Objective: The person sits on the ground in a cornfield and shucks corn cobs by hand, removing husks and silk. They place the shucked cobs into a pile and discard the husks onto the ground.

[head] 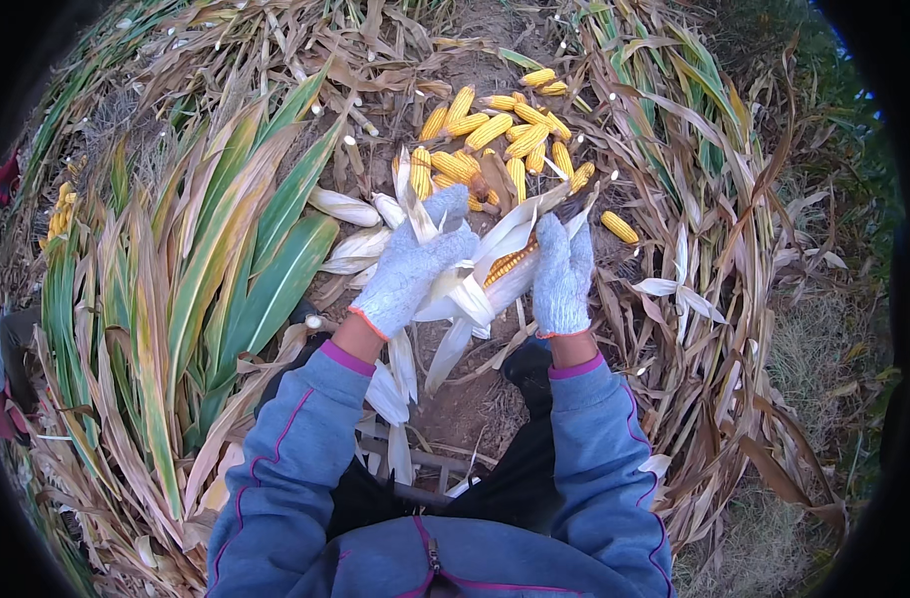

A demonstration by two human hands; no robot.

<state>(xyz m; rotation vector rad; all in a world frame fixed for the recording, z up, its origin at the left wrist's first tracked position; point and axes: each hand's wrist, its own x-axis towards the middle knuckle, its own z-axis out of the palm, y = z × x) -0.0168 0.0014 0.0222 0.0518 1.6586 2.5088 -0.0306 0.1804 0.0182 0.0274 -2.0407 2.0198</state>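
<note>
Between my hands is an ear of corn [511, 265], its pale husk [470, 299] partly peeled so that yellow-orange kernels show. My left hand [421, 261], in a whitish knit glove, grips strips of husk at the left. In a matching glove, my right hand [564, 273] holds the ear's right side, with loose husk leaves rising beside the fingers. The far end of the ear is partly hidden by the husk and my right hand. Just beyond, several bare yellow corn ears [490, 131] lie heaped on the soil. Unpeeled ears [357, 247] sit left of my left hand.
Cut corn stalks with green and brown leaves [223, 299] are piled at the left. More dry stalks [709, 314] lie along the right. A single bare ear [620, 227] rests apart from the heap. Another person's leg [18, 351] shows at the far left edge.
</note>
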